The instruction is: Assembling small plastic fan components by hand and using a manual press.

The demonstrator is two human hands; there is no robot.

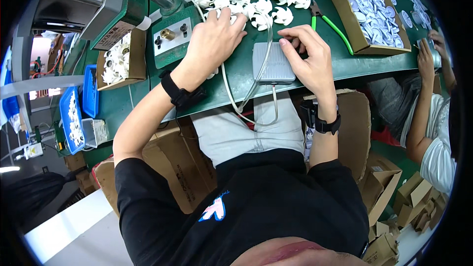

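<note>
My left hand (217,38) reaches over the near left side of a pile of white fan wheels (261,6), its fingers bent round a white fan wheel that they partly cover. Beside it sits a green press base (170,60) with a metal plate and a brass fitting (167,34). My right hand (309,58) hovers by the right edge of a grey foot pedal (270,64), loosely curled. A gap shows between its thumb and index finger, and nothing is visible in it. A clear tube and a pale cable loop across the pedal.
Green-handled cutters (336,32) lie near a cardboard box of white round parts (364,49). Another box of fan wheels (138,61) stands left of the press, near blue trays (90,91). At the far right, a co-worker's hands (427,59) hold something. Cartons (389,177) stand below.
</note>
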